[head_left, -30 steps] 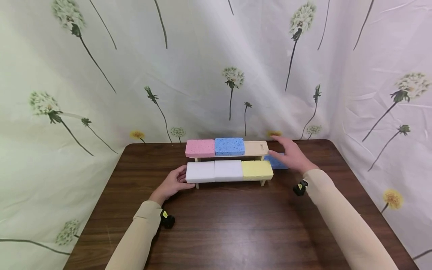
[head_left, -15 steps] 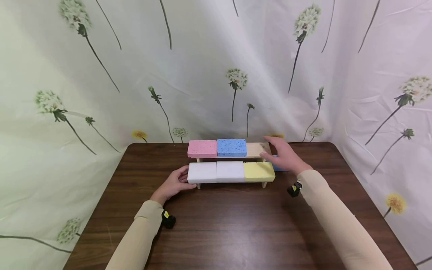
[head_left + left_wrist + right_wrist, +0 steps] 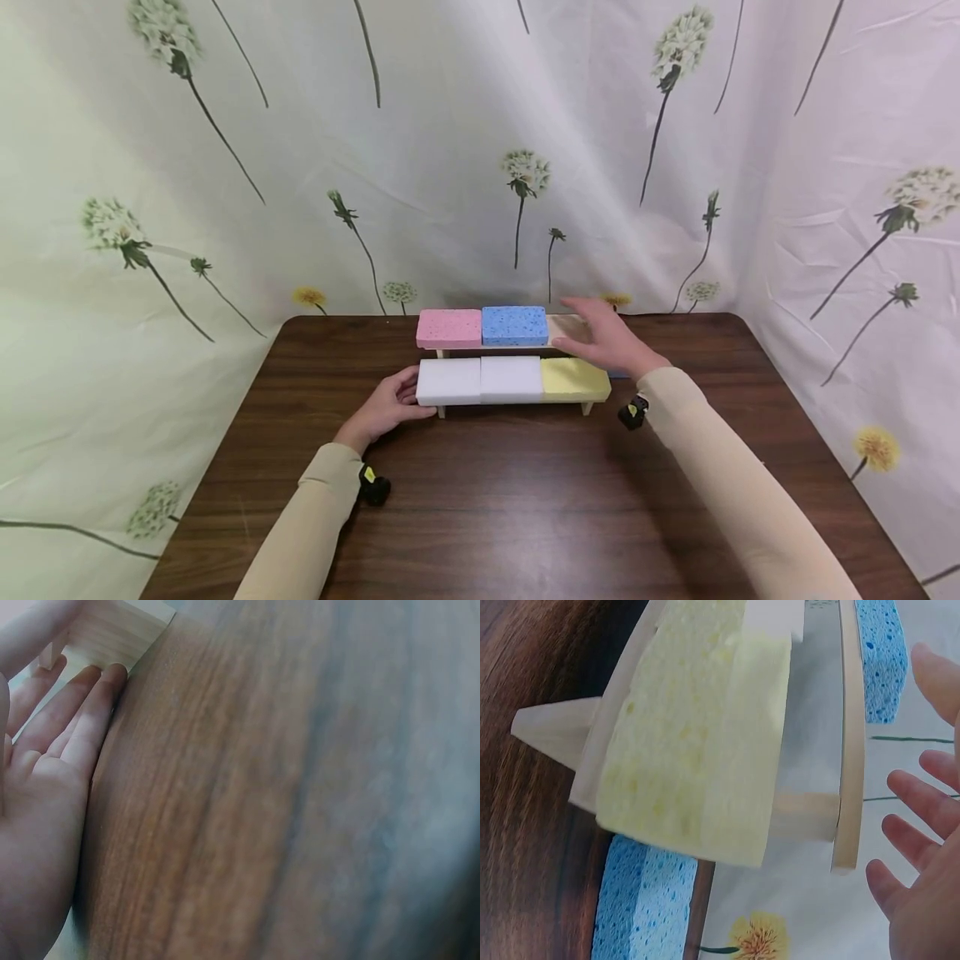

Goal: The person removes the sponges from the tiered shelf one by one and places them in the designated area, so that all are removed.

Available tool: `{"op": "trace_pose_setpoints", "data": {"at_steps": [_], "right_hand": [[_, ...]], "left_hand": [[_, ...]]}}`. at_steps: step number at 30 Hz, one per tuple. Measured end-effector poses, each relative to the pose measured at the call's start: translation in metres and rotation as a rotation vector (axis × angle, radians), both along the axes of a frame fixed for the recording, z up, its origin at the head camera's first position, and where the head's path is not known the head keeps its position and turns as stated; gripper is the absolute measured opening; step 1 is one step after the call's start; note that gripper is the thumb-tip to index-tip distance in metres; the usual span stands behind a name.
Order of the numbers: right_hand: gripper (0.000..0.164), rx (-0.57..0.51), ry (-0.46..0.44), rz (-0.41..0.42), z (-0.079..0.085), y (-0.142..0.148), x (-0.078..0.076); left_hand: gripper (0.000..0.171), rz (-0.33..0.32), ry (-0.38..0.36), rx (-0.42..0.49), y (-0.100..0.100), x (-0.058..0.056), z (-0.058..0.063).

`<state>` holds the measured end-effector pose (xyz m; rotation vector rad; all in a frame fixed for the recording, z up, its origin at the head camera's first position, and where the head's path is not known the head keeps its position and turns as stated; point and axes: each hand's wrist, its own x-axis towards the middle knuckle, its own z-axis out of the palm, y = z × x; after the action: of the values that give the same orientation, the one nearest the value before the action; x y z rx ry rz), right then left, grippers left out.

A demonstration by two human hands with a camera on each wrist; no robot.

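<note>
Head view: a pink sponge (image 3: pixel 448 328) and a speckled blue sponge (image 3: pixel 514 326) are seated side by side on a raised wooden rear shelf (image 3: pixel 561 327), whose right end is partly covered by the right hand (image 3: pixel 611 337). The fingers of that hand are spread, the thumb is well parted from the forefinger, and nothing is gripped between them; the speckled blue sponge lies just left of the fingertips. Nearer and lower, a wooden front shelf (image 3: pixel 587 409) is topped by a row: left white sponge (image 3: pixel 448 382), middle white sponge (image 3: pixel 511 380) and yellow sponge (image 3: pixel 576 380). The left end of this row is flanked by the left hand (image 3: pixel 385 409), with the thumb set near the front leg and the other fingers placed behind the corner of the left white sponge. Only a sliver of a second blue sponge (image 3: pixel 619 374) is shown beside the right wrist, on the dark wood-grain table (image 3: pixel 487 500). A dandelion-printed cloth (image 3: pixel 442 167) is hung behind.

Left wrist view: the left hand's fingers are seen nearly straight, apart from the thumb, their tips beside the pale wood of the front shelf; whether it is pressed cannot be told.

Right wrist view: the right hand's fingers are held apart. The speckled blue sponge is seen right by the thumb tip; whether it is touched cannot be told. The second blue sponge is seen past the yellow sponge's end.
</note>
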<state>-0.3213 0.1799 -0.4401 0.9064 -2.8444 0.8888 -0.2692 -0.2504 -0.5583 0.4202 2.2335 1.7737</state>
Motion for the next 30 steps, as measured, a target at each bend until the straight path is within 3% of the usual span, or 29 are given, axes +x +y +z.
{"op": "trace_pose_setpoints", "data": {"at_steps": [15, 24, 30], "right_hand": [[0.085, 0.034, 0.005, 0.046, 0.001, -0.021, -0.003], [0.091, 0.045, -0.086, 0.023, 0.000, -0.032, -0.005], [0.091, 0.068, -0.076, 0.010, -0.002, -0.036, -0.007]], "left_hand": [[0.088, 0.006, 0.004, -0.007, 0.002, 0.000, 0.002], [0.089, 0.000, 0.005, 0.002, -0.001, 0.001, 0.000], [0.089, -0.005, 0.005, 0.005, -0.001, 0.001, 0.001]]}}
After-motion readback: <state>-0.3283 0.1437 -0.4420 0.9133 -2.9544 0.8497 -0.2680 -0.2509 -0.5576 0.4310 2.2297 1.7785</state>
